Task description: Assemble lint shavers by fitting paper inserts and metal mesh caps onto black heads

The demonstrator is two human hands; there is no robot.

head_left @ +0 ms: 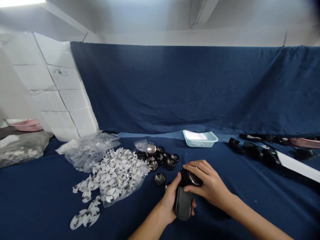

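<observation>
A black fabric shaver (pixel 183 203) is in my left hand (pixel 168 203), its handle pointing down toward me and my fingers wrapped around it. My right hand (pixel 207 178) closes over the shaver's head, gripping the round cap with a perforated metal face (pixel 194 179) at its top. Just left of my hands lies a single round black cap (pixel 159 179). Behind it sits a cluster of similar round caps (pixel 171 162), one of them showing a silver mesh face (pixel 151 149). Part of a small shiny piece beside my left thumb is hidden.
A heap of small white curved pieces (pixel 120 173) spills from a clear plastic bag (pixel 87 151) on the left. A light blue basket (pixel 201 143) stands at the back. Black shaver bodies (pixel 252 150) line the right side, by a white strip (pixel 297 166). White boxes (pixel 70 96) are stacked far left.
</observation>
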